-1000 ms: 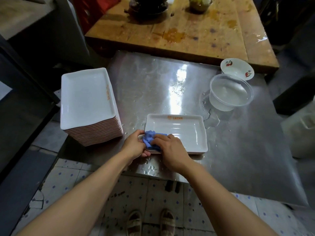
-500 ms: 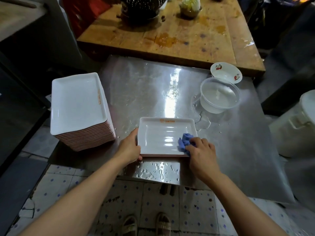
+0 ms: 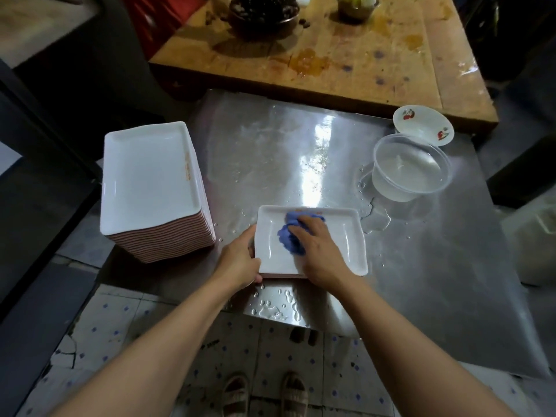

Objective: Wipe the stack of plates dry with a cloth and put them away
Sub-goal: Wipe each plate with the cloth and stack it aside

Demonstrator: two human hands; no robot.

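Now the cloth (image 3: 290,236) has slid left to the plate's (image 3: 346,236) middle.

Right hand (image 3: 319,251) hides its fingers and part of the cloth (image 3: 290,236).

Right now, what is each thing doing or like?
Plate: flat on the metal table, being wiped.
Cloth: bunched, on the plate.
Right hand: presses the cloth.
Left hand: grips the plate's left edge.
Stack: upright, untouched.
Tub: upright, no lid.
Bowl: upright, looks empty.
Table: wet in spots.
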